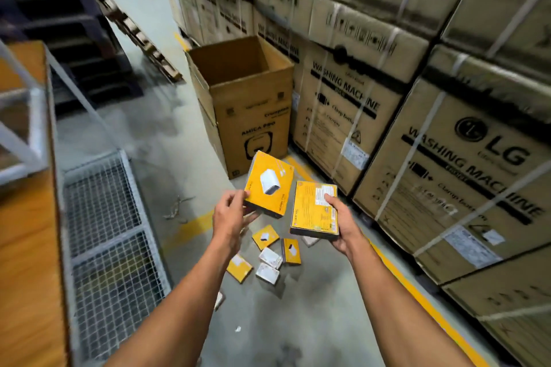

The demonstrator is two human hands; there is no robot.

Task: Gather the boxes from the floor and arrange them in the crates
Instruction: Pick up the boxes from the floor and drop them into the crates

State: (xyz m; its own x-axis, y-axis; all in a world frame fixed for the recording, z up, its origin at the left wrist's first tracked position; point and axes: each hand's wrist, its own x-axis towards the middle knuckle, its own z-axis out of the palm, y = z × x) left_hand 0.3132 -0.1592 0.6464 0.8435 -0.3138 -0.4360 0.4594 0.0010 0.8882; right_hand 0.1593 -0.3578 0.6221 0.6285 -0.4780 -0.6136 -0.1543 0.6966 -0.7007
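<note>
Above the floor scatter (268, 256), the left hand (228, 217) pinches one yellow box (268, 185) at its lower corner; the right hand (340, 223) clamps a second box (313, 208) along its near edge. Both appear light, stiff cartons with slick print; grip across opposite edges is advised. Open carton (238, 68) stands beyond both grips.

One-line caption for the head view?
Left hand and right hand each hold a yellow box above small boxes on the floor.
</note>
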